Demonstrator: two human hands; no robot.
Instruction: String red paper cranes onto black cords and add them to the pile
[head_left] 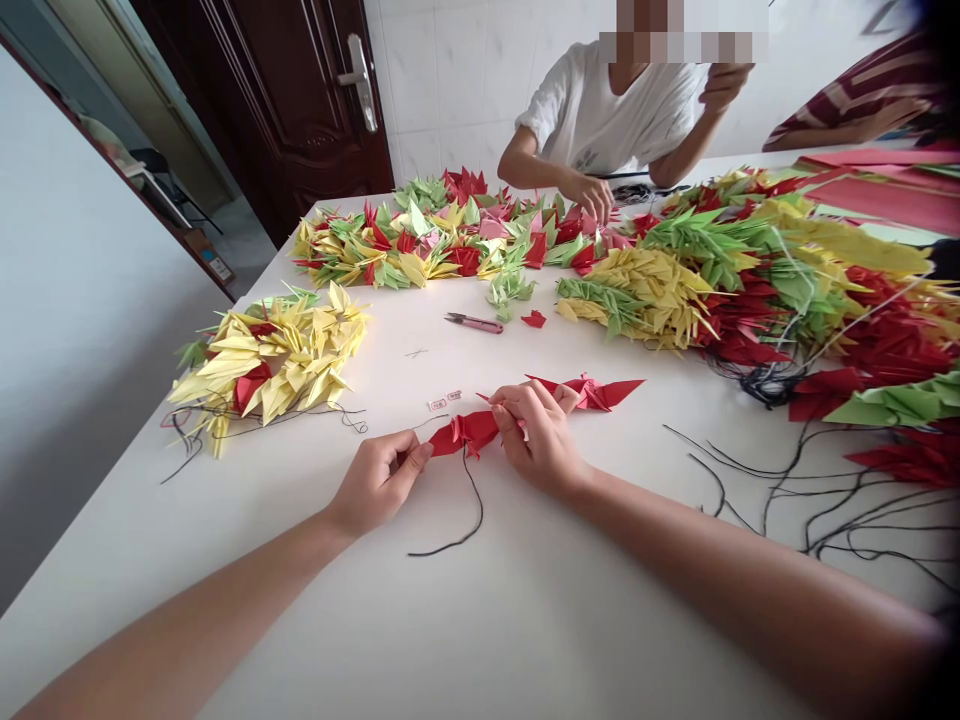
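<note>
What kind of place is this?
Probably a room set up for paper crafts, maybe in a home. A long white table is heaped with folded paper cranes on black thread, small snips lie nearby, and the left hand and right hand hold a red paper crane.

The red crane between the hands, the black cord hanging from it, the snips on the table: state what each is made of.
The red crane looks like thin folded paper: matte, with crisp creases. The black cord looks like soft thread, since it lies in limp curves; its fibre cannot be told. The snips seem to have shiny steel blades and a pink handle, probably plastic or coated metal.
</note>
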